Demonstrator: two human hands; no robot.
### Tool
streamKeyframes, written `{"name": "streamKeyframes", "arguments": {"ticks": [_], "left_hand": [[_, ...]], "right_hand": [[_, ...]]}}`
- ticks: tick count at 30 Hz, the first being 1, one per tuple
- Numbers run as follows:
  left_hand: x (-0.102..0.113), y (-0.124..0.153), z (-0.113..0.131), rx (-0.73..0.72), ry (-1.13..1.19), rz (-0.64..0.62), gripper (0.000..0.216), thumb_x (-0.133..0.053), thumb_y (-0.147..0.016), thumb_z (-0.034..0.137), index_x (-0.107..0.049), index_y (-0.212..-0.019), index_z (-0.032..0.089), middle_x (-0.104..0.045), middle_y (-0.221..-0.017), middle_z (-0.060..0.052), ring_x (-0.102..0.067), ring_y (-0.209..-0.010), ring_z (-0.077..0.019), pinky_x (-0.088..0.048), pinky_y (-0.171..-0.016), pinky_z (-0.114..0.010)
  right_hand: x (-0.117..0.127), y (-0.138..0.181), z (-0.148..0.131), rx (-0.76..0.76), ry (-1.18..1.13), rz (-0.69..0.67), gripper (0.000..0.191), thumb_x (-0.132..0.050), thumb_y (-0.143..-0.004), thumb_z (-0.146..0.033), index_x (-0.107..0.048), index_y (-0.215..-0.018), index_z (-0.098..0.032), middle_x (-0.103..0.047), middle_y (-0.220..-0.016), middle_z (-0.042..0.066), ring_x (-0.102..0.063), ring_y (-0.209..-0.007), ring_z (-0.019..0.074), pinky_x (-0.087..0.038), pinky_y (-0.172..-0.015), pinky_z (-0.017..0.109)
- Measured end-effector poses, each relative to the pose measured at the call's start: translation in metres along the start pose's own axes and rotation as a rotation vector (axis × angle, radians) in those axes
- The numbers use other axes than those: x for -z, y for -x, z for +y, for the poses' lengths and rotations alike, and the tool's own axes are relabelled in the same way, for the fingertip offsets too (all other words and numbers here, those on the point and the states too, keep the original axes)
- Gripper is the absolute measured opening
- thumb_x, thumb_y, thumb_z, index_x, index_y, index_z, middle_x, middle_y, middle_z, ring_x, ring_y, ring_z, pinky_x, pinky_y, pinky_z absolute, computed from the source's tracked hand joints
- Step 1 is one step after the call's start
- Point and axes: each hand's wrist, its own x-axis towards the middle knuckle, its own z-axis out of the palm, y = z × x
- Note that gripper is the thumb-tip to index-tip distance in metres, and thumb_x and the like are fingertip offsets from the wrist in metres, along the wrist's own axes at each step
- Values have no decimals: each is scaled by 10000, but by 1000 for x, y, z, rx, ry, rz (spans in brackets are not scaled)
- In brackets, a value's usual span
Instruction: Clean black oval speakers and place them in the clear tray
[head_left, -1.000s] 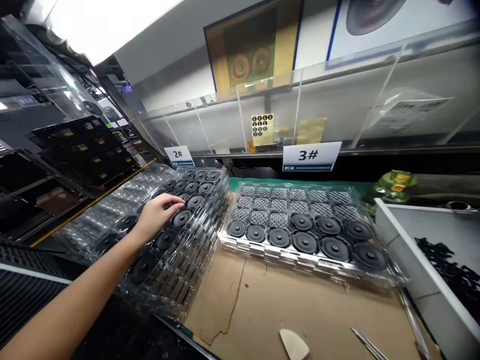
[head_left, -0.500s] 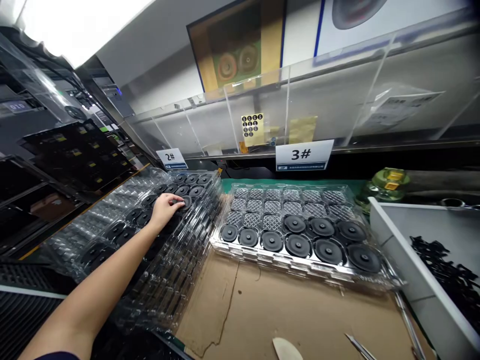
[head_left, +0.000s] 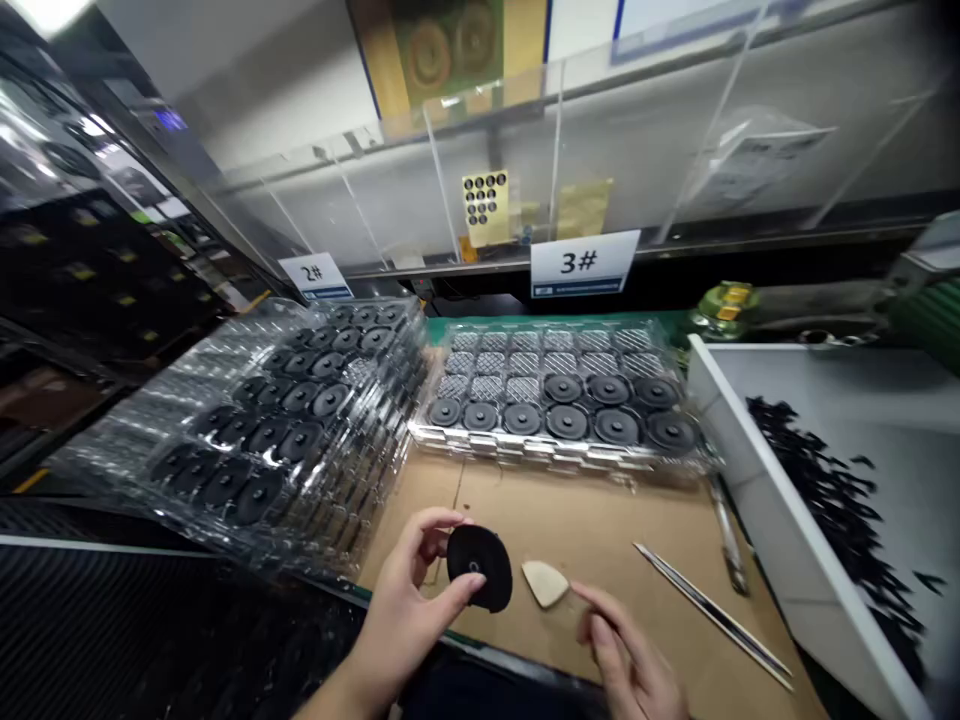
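Note:
A black round rubber-like disc with a small ring at its centre is pinched between the thumb and fingers of my left hand. It is tilted above the cardboard. To the right, my right hand is open, its index finger stretched toward a cream rounded-triangular piece lying flat. The fingertip is very near that piece; whether it touches, I cannot tell. Behind the hands lies a clear tray with black discs in its front pockets. At the left stands a tall stack of clear trays, its top one holding many discs.
Tweezers and a pen-like metal tool lie on the cardboard sheet. On the right, a white bin holds small black parts. A green-capped container stands behind it. Label cards hang from the shelf edge.
My left hand has moved from the left tray stack to above the cardboard, carrying a disc lifted from that tray. My right hand has come into view. The camera has tilted down.

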Motion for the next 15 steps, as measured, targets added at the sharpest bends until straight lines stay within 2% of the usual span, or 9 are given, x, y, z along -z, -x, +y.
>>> {"name": "streamKeyframes", "arguments": {"ticks": [1,3,6,10,12,15], "left_hand": [[-13,9,-6,40,24,-1,376,-697,-725,270,-535,-1059,211,-648,-1056,-82,-623,-985,-216,-501,-871,-338],[-36,22,-14,96,75,-5,402,-680,-745,272,-511,-1105,219,-627,-1094,-77,-603,-1020,-209,-469,-912,-337],[-55,36,-15,148,173,-43,407,-675,-763,277,-497,-1126,239,-596,-1153,-63,-573,-1067,-193,-437,-941,-314],[-52,42,-13,207,385,-185,497,-693,-765,325,-456,-1199,268,-581,-1160,-48,-574,-1068,-178,-436,-927,-281],[-44,41,-14,261,504,-262,448,-637,-808,390,-470,-1202,259,-579,-1175,-59,-603,-1007,-168,-460,-876,-267],[-36,39,-18,461,685,-436,345,-459,-899,453,-557,-1095,187,-632,-1099,-96,-640,-886,-148,-491,-788,-256]], "right_hand": [[1,-1,-15,6,-50,-56,363,-447,-899,-432,-610,-1147,-222,-664,-855,46,-620,-734,157,-519,-715,246],[1,-3,-39,7,-110,-165,410,-387,-925,-447,-551,-1224,-220,-646,-871,42,-599,-730,148,-512,-735,255],[0,-3,-55,16,-107,-262,368,-341,-947,-421,-616,-1069,-210,-638,-918,60,-592,-816,163,-498,-755,263],[8,-5,-59,34,-66,-263,338,-331,-960,-362,-614,-880,-195,-617,-854,55,-581,-851,168,-473,-742,263],[17,-10,-61,93,-27,-315,336,-347,-957,-362,-608,-828,-195,-603,-852,50,-566,-840,164,-459,-754,273],[31,-19,-69,172,16,-454,342,-351,-959,-376,-622,-840,-204,-593,-924,49,-546,-915,164,-439,-827,289]]}}
